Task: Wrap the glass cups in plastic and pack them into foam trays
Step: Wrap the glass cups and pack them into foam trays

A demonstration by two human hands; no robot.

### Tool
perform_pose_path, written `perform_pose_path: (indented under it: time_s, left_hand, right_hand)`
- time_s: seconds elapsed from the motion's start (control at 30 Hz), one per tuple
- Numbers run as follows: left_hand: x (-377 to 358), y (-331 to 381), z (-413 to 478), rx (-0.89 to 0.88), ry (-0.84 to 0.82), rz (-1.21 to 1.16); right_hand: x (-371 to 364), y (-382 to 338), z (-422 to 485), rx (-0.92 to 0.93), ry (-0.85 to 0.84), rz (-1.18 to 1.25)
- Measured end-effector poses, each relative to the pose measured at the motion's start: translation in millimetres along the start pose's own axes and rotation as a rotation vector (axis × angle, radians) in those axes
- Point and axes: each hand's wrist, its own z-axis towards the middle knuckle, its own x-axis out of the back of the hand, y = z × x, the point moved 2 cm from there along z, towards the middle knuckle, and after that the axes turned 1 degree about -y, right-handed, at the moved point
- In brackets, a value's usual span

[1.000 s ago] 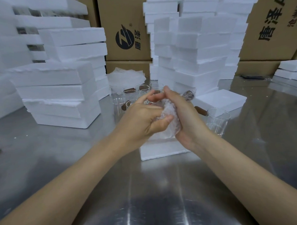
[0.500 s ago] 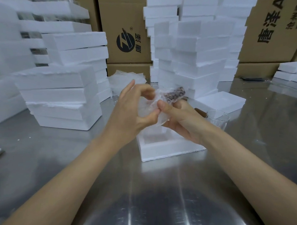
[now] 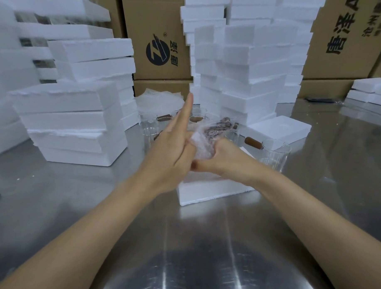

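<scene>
The right hand [image 3: 225, 159] grips a wrapped cup [image 3: 205, 142] from below and from the right side, with its fingers curled round the bubble plastic. Through the plastic a dark brown handle [image 3: 219, 126] shows at the top of the bundle, pointing away from the person. The left hand [image 3: 174, 151] is spread flat, its fingers straight and close together, pointing up and forward. Its palm side lies against the left side of the wrapped cup, but it is not closed round it. How firmly it presses I cannot tell, because the picture is a little blurred there. The bundle is held in the air above a foam tray [image 3: 208, 192], which lies on the steel table [image 3: 189, 252] just under both hands; the inside of the tray is mostly hidden by the hands. Behind the hands stands a group of glass cups [image 3: 150, 126] without wrapping, and behind them lies a pile of plastic sheets [image 3: 160, 100]. To the right one more cup [image 3: 275, 154] stands near a flat foam piece [image 3: 279, 128]. Stacks of foam [image 3: 76, 122] stand on the left and in the middle of the table, and cardboard boxes [image 3: 160, 37] stand at the back.
</scene>
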Motion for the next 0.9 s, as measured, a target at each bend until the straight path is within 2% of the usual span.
perform_pose_path:
  time_s: [0.07, 0.1, 0.2, 0.27, 0.33, 0.43, 0.53, 0.63, 0.8, 0.9]
  left_hand:
    - [-1, 2, 0, -0.048, -0.019, -0.01]
    - [1, 3, 1, -0.067, 0.026, -0.036]
    - [10, 1, 6, -0.018, 0.29, -0.159]
    - [16, -3, 8, 0.035, 0.36, -0.199]
    - [20, -7, 7, 0.058, 0.307, -0.103]
    - [20, -8, 3, -0.005, 0.231, 0.075]
    - [17, -12, 6, 0.081, 0.2, -0.004]
    - [15, -3, 5, 0.091, 0.134, -0.007]
    - [15, 10, 1, -0.029, 0.096, 0.111]
    - [12, 20, -1, -0.202, 0.049, 0.264]
  right_hand:
    - [3, 0, 1, 0.007, 0.024, 0.046]
    - [5, 0, 2, 0.003, 0.055, 0.077]
    - [9, 0, 5, -0.005, 0.049, 0.298]
    - [7, -1, 5, 0.005, -0.012, 0.392]
    - [5, -2, 5, 0.009, -0.01, 0.378]
    - [5, -2, 5, -0.021, 0.09, 0.264]
    - [7, -3, 3, -0.005, 0.174, 0.028]
    - [7, -5, 1, 0.063, 0.185, -0.043]
    - [5, -10, -4, 0.131, 0.18, -0.106]
    - [0, -17, -6, 0.233, 0.164, -0.162]
